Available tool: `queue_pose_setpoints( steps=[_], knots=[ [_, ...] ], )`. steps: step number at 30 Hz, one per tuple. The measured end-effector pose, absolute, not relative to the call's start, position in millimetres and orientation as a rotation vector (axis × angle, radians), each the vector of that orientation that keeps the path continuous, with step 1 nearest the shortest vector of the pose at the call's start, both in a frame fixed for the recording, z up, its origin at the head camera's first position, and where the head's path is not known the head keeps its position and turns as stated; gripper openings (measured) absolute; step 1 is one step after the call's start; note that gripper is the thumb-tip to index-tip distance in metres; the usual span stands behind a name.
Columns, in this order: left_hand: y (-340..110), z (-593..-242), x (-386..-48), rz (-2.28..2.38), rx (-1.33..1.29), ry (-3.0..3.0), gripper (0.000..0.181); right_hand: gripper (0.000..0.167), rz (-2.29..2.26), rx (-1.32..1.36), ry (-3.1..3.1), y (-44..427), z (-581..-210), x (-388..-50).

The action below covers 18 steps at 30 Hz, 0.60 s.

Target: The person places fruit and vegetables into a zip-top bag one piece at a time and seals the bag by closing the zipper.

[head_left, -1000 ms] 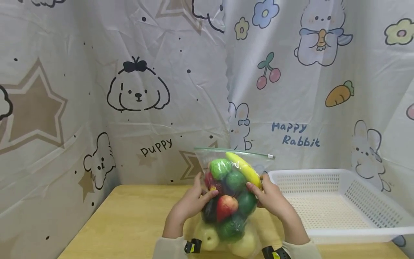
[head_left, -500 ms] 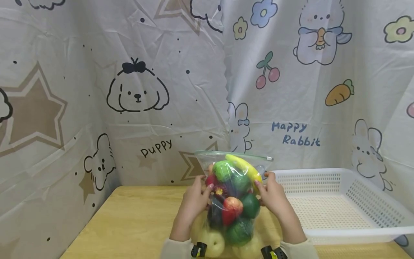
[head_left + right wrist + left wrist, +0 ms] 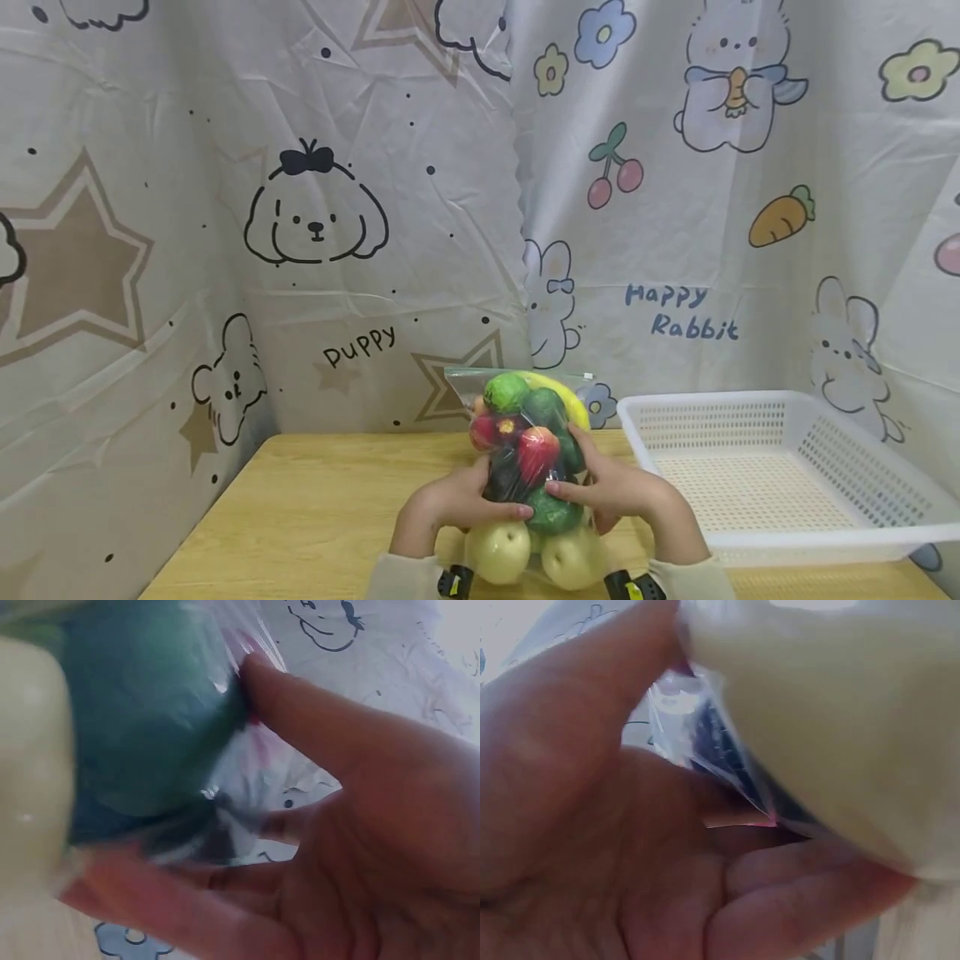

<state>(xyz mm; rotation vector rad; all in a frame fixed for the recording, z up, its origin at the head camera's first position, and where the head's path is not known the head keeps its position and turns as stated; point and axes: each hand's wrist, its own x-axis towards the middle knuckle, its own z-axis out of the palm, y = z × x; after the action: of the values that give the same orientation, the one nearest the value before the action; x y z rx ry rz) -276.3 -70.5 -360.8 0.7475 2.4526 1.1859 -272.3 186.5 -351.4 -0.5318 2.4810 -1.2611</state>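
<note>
A clear zip bag [image 3: 467,382] full of fruit stands tilted at the table's front in the head view. Through the plastic show a yellow banana [image 3: 576,407], a red fruit [image 3: 538,452], a dark fruit [image 3: 502,477] and several green ones. Two pale yellow pears [image 3: 498,552] lie at the bottom. My left hand [image 3: 457,498] grips the bag's lower left side, thumb across the front. On the right side my right hand [image 3: 618,487] holds it, thumb over a green fruit [image 3: 553,512]. In the left wrist view, a pale fruit [image 3: 840,727] bulges above the curled fingers.
A white perforated plastic basket [image 3: 750,533] stands on the right of the wooden table [image 3: 315,500]. Printed curtains [image 3: 450,250] hang close behind and along the sides. Black bands [image 3: 454,582] with cameras sit at both wrists.
Both hands have slid from the bag's upper sides down to its lower part. The bag's zip edge has dropped lower and tipped, and both pears at the bottom show more plainly.
</note>
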Motion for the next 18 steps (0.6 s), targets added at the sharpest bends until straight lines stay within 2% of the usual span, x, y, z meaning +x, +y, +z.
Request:
queue_pose_setpoints(
  steps=[5,10,13,18],
  knots=[
    [-73.4,-356.0,-270.5,1.150,0.693,2.485,0.089,0.102,-1.281,-0.547,2.464,185.9,-344.9,-266.8],
    [-76.8,-358.9,-274.7,1.166,0.520,2.561,0.083,0.099,-1.258,-0.519,2.529,182.1,-344.0,-267.4],
    [-79.8,-360.6,-275.8,1.139,0.435,2.573,0.086,0.096,-1.184,-0.469,2.583,182.8,-344.5,-266.2],
    [-84.5,-359.2,-270.6,1.140,0.448,2.491,0.090,0.089,-1.085,-0.473,2.594,188.0,-345.7,-262.6]
  ],
)
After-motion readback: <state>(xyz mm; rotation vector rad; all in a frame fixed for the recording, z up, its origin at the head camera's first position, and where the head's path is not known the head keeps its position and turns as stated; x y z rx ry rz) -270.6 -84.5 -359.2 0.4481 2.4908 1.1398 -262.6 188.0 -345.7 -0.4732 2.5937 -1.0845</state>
